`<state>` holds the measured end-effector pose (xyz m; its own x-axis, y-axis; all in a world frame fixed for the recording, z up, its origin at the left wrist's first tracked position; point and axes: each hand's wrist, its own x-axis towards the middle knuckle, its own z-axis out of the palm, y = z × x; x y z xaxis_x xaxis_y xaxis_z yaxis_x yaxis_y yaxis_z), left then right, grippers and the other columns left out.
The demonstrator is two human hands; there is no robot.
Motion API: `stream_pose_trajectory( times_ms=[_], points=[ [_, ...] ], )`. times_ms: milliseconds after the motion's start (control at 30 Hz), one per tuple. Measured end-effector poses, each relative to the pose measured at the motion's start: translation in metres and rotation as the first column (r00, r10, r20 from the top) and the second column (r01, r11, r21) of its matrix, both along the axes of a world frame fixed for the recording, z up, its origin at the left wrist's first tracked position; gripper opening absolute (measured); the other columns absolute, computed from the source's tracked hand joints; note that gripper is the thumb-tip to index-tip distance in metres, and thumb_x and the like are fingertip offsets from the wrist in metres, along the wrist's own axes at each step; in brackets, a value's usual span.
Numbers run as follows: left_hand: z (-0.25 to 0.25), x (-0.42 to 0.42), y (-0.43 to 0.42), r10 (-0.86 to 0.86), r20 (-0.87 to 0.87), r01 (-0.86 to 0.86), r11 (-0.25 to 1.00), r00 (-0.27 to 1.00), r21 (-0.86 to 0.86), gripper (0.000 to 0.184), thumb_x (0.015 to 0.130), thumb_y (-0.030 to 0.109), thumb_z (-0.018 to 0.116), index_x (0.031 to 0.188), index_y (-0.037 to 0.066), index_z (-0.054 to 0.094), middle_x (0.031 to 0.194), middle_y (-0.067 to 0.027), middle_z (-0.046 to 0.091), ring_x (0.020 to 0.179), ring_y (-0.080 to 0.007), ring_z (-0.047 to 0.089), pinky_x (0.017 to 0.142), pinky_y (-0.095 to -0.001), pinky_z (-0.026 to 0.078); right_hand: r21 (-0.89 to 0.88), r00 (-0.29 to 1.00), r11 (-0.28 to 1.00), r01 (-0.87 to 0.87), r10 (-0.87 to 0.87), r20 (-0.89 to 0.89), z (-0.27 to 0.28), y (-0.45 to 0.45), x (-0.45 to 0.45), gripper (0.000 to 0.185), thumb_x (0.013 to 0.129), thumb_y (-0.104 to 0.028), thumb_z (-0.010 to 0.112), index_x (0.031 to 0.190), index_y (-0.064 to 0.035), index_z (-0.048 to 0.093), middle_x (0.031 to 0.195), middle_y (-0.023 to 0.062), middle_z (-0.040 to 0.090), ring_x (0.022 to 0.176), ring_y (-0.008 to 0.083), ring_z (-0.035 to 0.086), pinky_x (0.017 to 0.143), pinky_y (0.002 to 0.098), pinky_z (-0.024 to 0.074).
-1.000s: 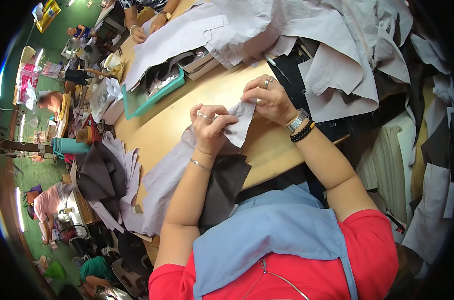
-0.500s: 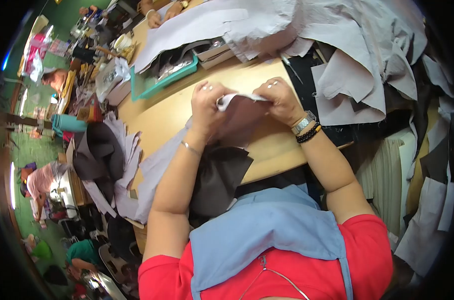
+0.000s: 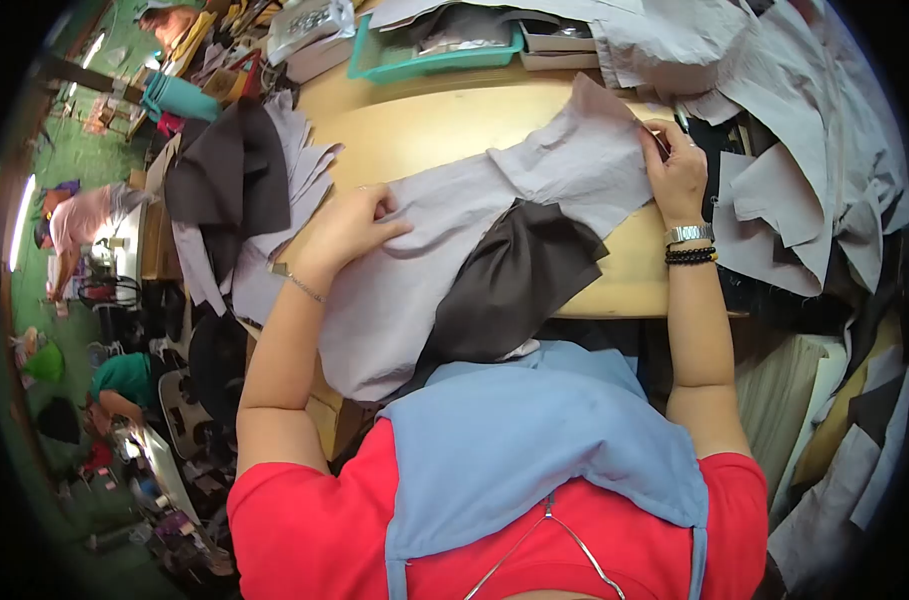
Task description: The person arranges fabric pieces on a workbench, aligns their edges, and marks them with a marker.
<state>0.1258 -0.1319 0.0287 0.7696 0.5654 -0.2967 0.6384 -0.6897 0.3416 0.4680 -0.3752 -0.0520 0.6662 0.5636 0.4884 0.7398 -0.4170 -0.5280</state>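
We should keep the pull light and even, so the grey cloth (image 3: 404, 265) across the table (image 3: 634, 285) stays smooth; our right hand (image 3: 680, 172) pinches its edge, but whether our left hand's (image 3: 354, 222) fingers grip, we cannot tell. Its long axis slants from near left to far right, one corner pointing away.

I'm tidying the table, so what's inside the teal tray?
In the teal tray, a shiny packet and some dark material show. Pale fabric overlaps its far side, hiding whatever lies underneath.
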Motion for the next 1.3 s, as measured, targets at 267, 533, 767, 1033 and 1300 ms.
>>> stream_pose_trajectory(
  times_ms=[267,533,767,1033,1300],
  points=[
    [-0.046,0.059,0.065,0.178,0.816,-0.218,0.974,0.55,-0.066,0.024,0.096,0.025,0.058,0.1,0.001,0.057,0.086,-0.0117,0.062,0.081,-0.0202,0.06,0.074,-0.0331,0.048,0.269,0.975,0.944,-0.191,0.15,0.165,0.026,-0.006,-0.03,0.025,0.096,-0.024,0.063,0.112,-0.0052,0.064,0.112,0.0104,0.065,0.107,0.0267,0.059,0.097,0.037,0.0428],
    [0.001,0.036,0.06,-0.21,0.667,-0.035,0.942,0.715,0.334,0.041,0.092,0.03,0.065,0.121,0.001,0.057,0.116,-0.0192,0.062,0.099,-0.0304,0.065,0.087,-0.0383,0.05,0.038,0.889,0.891,-0.452,0.454,-0.055,0.053,-0.027,-0.109,0.03,0.095,-0.028,0.063,0.11,-0.0025,0.063,0.107,0.0131,0.066,0.103,0.0293,0.06,0.099,0.0414,0.0403],
    [-0.034,-0.032,-0.001,-0.033,0.405,0.0,0.997,0.914,0.083,0.05,0.084,0.019,0.074,0.129,0.009,0.057,0.122,-0.0142,0.062,0.101,-0.0291,0.063,0.091,-0.0389,0.05,-0.321,0.824,0.766,-0.557,0.557,-0.101,0.033,0.002,-0.179,0.049,0.082,-0.049,0.072,0.089,-0.0014,0.063,0.078,0.013,0.062,0.08,0.0333,0.06,0.101,0.0508,0.0354],
    [-0.065,-0.002,0.072,0.6,0.622,-0.094,0.753,0.503,-0.651,0.034,0.09,0.01,0.069,0.123,0.004,0.065,0.106,-0.004,0.07,0.089,-0.0086,0.063,0.08,-0.0229,0.051,-0.015,0.966,0.972,-0.236,0.233,-0.116,0.053,0.036,-0.064,0.024,0.089,-0.02,0.069,0.102,-0.0011,0.064,0.084,0.0138,0.068,0.076,0.0266,0.066,0.071,0.0321,0.0508],
    [-0.102,0.018,0.086,0.512,0.74,-0.085,0.842,0.436,-0.533,0.028,0.087,0.009,0.071,0.113,0.0,0.07,0.098,-0.0066,0.072,0.078,-0.0081,0.063,0.071,-0.0208,0.051,0.025,0.875,0.883,-0.468,0.459,0.152,0.073,0.015,-0.142,0.029,0.085,-0.025,0.073,0.108,-0.0097,0.064,0.106,0.0099,0.067,0.095,0.0293,0.062,0.094,0.0433,0.0433]
  ],
)
